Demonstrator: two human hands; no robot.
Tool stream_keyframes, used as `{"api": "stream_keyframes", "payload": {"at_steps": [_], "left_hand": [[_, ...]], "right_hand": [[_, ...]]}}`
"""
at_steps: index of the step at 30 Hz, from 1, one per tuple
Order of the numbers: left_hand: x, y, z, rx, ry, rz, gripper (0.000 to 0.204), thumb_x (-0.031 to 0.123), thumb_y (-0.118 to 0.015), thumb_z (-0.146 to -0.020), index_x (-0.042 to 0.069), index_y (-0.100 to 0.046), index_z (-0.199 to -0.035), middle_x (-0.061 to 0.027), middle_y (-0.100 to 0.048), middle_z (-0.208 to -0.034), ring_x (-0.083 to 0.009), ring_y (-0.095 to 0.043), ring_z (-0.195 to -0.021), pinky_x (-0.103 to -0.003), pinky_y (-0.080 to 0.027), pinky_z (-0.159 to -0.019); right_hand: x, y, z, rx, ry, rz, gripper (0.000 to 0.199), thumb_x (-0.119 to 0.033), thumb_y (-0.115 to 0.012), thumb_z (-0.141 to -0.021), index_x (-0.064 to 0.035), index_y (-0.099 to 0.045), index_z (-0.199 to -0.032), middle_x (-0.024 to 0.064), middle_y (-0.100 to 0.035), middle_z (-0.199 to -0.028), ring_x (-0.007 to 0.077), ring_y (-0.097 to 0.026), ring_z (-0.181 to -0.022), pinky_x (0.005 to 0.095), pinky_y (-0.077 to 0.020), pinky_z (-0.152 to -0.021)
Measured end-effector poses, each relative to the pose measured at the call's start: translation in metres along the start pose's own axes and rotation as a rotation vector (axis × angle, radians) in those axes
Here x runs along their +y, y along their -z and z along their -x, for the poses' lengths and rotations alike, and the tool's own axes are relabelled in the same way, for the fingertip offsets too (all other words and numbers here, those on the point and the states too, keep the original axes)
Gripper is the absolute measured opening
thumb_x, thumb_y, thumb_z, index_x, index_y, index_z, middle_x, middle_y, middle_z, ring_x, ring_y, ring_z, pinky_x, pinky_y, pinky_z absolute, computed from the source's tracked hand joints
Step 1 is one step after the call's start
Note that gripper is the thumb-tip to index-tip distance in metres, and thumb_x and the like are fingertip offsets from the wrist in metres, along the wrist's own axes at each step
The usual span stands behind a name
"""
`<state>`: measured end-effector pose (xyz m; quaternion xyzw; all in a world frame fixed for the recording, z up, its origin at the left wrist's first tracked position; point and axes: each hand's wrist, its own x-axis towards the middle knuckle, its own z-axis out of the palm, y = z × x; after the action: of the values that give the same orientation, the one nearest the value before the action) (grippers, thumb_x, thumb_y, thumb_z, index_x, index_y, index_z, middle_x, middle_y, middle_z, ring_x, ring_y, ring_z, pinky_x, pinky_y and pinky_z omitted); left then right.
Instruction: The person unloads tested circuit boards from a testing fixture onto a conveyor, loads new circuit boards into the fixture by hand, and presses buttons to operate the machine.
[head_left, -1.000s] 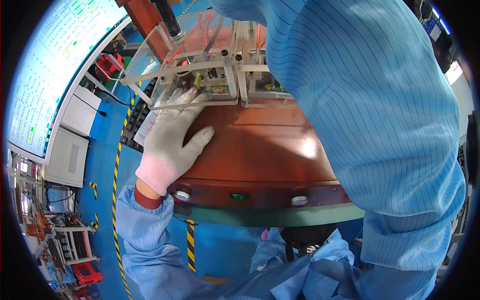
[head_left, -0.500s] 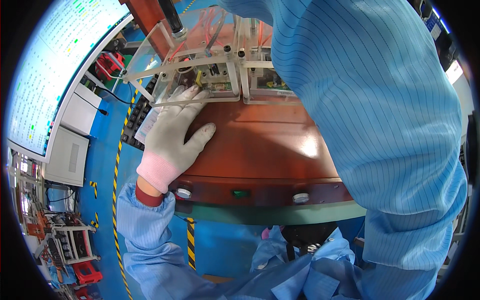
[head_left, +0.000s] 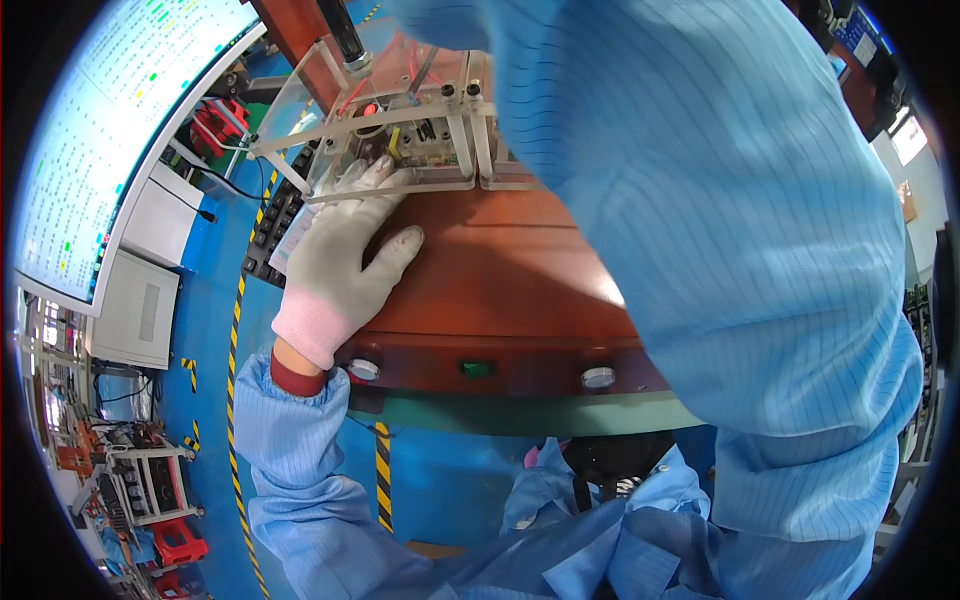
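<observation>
My left hand [head_left: 345,240], in a white glove with a pink cuff, rests on the left front corner of a clear acrylic fixture [head_left: 420,186]. Its fingers are stretched out with the tips under the fixture's front bar, and the thumb is spread to the side. Inside the fixture sit a circuit board [head_left: 435,155], a yellow part [head_left: 394,143] and red wires. My right arm [head_left: 720,250], in a blue striped sleeve, reaches forward across the right side. The right hand lies outside the picture. That sleeve hides most of a second clear fixture [head_left: 508,183].
A reddish-brown bench unit [head_left: 490,270] has two silver buttons [head_left: 598,377] and a green switch [head_left: 478,369] along its front. At left stand a large monitor [head_left: 110,130], a black keyboard [head_left: 270,240] and a white cabinet [head_left: 135,310]. A black cylinder [head_left: 342,35] stands above the fixture.
My right sleeve has moved left and covers more of the second fixture. The bench has shifted slightly up and left in view. My left hand keeps its place at the fixture.
</observation>
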<state>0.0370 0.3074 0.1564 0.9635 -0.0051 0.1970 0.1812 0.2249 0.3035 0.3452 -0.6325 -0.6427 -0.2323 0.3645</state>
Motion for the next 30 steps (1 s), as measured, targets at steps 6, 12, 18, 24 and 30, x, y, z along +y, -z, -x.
{"api": "stream_keyframes", "payload": {"at_steps": [6, 12, 18, 24, 30], "left_hand": [[0.006, 0.002, 0.002, 0.054, 0.018, 0.053, 0.039, 0.018, -0.065, -0.096, -0.001, -0.07, -0.129, -0.016, -0.068, -0.14, -0.032, -0.06, -0.134, -0.037, -0.043, -0.112], [0.002, -0.003, -0.001, 0.041, 0.029, 0.002, 0.038, 0.022, -0.062, -0.098, 0.0, -0.071, -0.128, -0.0168, -0.07, -0.135, -0.0335, -0.064, -0.126, -0.037, -0.047, -0.106], [0.099, 0.012, -0.016, -0.132, 0.864, -0.425, 0.041, 0.028, -0.058, -0.102, 0.004, -0.069, -0.133, -0.0182, -0.071, -0.133, -0.0372, -0.066, -0.119, -0.038, -0.048, -0.107], [0.031, -0.028, 0.016, -0.051, 0.069, -0.117, 0.049, 0.03, -0.058, -0.103, 0.01, -0.061, -0.147, -0.016, -0.054, -0.156, -0.0339, -0.051, -0.142, -0.04, -0.035, -0.122], [0.136, -0.065, 0.033, -0.042, -0.097, 0.005, 0.046, 0.017, -0.056, -0.097, 0.007, -0.065, -0.141, -0.0142, -0.059, -0.151, -0.0345, -0.05, -0.144, -0.042, -0.032, -0.126]], "right_hand": [[-0.025, 0.015, -0.001, -0.011, 0.051, 0.002, 0.036, -0.014, -0.066, -0.093, 0.004, -0.064, -0.124, 0.0244, -0.062, -0.135, 0.0411, -0.062, -0.119, 0.0425, -0.0473, -0.11], [-0.026, 0.019, 0.021, 0.439, 0.157, 0.199, 0.035, -0.021, -0.064, -0.091, -0.0035, -0.069, -0.12, 0.0175, -0.07, -0.115, 0.0353, -0.067, -0.097, 0.0436, -0.0539, -0.09], [-0.128, 0.053, 0.262, 0.073, 0.206, -0.271, 0.012, -0.017, -0.065, -0.082, -0.0064, -0.069, -0.079, 0.0133, -0.068, -0.077, 0.0383, -0.061, -0.069, 0.0468, -0.0532, -0.069], [-0.17, 0.102, 0.481, -0.387, -0.008, -0.339, 0.019, -0.021, -0.055, -0.103, -0.0077, -0.067, -0.111, 0.0108, -0.071, -0.106, 0.0338, -0.064, -0.1, 0.0449, -0.0502, -0.103], [-0.165, 0.156, 0.584, -0.348, -0.418, -0.257, 0.025, -0.027, -0.054, -0.105, -0.01, -0.069, -0.115, 0.009, -0.073, -0.11, 0.0312, -0.068, -0.099, 0.0428, -0.0531, -0.094]]}}
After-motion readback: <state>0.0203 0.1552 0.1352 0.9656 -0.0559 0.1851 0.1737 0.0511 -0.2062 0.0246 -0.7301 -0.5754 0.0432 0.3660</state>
